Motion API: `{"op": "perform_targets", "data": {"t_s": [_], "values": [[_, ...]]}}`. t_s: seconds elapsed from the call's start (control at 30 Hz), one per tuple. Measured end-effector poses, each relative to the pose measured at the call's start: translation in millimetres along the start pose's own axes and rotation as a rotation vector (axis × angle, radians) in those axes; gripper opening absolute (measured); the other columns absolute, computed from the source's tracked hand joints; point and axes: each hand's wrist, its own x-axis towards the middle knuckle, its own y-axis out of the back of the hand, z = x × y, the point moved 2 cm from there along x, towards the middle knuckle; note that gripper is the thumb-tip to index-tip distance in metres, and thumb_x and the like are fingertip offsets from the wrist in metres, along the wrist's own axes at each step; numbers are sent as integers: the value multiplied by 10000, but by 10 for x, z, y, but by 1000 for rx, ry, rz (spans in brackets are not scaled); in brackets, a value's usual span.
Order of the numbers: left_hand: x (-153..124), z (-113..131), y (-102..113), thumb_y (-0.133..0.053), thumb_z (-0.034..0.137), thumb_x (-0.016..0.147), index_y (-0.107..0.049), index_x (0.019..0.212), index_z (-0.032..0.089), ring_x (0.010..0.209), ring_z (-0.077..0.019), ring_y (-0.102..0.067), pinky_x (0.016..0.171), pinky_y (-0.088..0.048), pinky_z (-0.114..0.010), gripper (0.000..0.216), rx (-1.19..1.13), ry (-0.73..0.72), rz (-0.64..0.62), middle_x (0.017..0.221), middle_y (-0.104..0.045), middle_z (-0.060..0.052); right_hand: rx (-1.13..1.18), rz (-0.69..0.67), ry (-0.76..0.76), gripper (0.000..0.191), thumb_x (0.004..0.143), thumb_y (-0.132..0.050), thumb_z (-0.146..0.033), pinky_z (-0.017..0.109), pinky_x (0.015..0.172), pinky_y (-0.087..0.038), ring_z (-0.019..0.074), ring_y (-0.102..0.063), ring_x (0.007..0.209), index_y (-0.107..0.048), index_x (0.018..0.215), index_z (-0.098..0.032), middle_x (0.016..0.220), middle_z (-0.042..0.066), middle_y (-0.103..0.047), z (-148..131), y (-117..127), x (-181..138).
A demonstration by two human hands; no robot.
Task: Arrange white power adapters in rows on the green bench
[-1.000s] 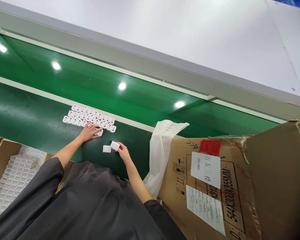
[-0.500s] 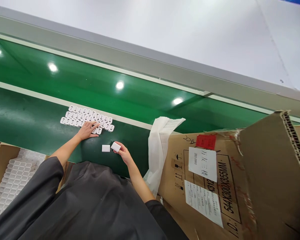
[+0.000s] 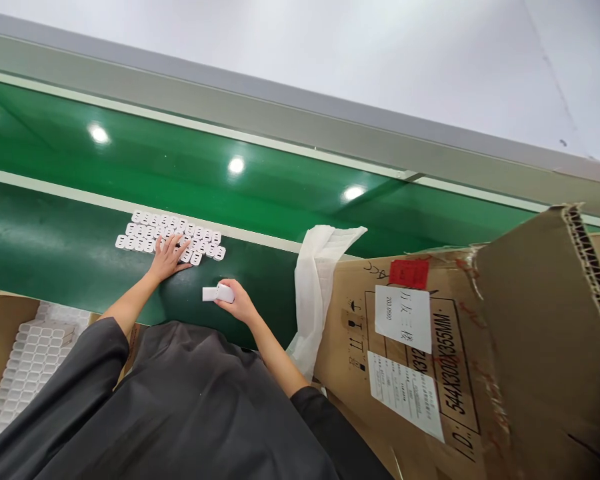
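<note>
Rows of small white chargers [image 3: 143,230], each showing dark slots on its face, stand packed together on the dark green work surface [image 3: 90,230]. My left hand [image 3: 166,260] rests on the near side of these rows, fingers spread and touching some of them; it hides a few. Closer to me, my right hand [image 3: 241,303] grips a single white charger [image 3: 225,293] between thumb and fingers. A flat white block [image 3: 209,294] lies just left of that charger, partly covered by it. Whether the two touch I cannot tell.
On the right stands a large open cardboard box [image 3: 353,413] with white foam sheet [image 3: 313,300] over its edge. At lower left, another carton [image 3: 3,327] holds stacked white pieces [image 3: 35,360]. A pale rail [image 3: 260,239] runs along the back, before a green conveyor-like surface [image 3: 180,157].
My right hand has moved slightly left and turned the charger, bringing it over the edge of the flat white block. My left hand stays at the rows, its fingers more spread.
</note>
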Motion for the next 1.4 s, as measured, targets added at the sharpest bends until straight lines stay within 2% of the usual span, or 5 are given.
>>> {"op": "perform_targets", "data": {"t_s": [0.47, 0.73, 0.93, 1.17, 1.4], "values": [[-619, 586, 10, -524, 428, 946, -537, 1345, 166, 1387, -367, -389, 1150, -226, -601, 477, -183, 265, 26, 1424, -507, -215, -377, 70, 103, 402, 796, -683, -227, 422, 994, -443, 271, -553, 1118, -620, 1194, -225, 1182, 91, -654, -37, -280, 295], [-531, 982, -292, -496, 262, 905, -568, 1262, 217, 746, -174, -683, 724, -545, -307, 367, -486, 350, -271, 999, -736, -41, -309, 240, 52, 485, 808, -673, -328, 431, 1030, -429, 275, -519, 1183, -568, 1269, -220, 1275, 100, -595, 48, -293, 544], [-361, 955, -318, -549, 293, 926, -532, 1309, 190, 759, -163, -670, 767, -550, -339, 398, -539, 445, -315, 985, -723, -45, -301, 362, -81, 624, 748, -675, -264, 580, 1036, -401, 370, -438, 1249, -530, 1351, -194, 1316, 174, -454, 192, -277, 412], [-341, 825, -299, -551, 432, 971, -636, 1098, 152, 836, -155, -653, 816, -563, -374, 319, -510, 509, -340, 985, -682, -51, -95, 389, -154, 588, 757, -669, -253, 399, 850, -567, 138, -593, 742, -525, 1326, -227, 1152, 79, -453, 279, -243, 543], [-175, 370, -63, -572, 429, 957, -664, 1028, 162, 1024, -197, -636, 948, -521, -436, 291, -446, 478, -354, 1076, -680, -70, 121, 416, -202, 627, 716, -733, -309, 368, 803, -591, 133, -642, 724, -453, 1272, -232, 1058, 36, -500, 210, -359, 699]]}}
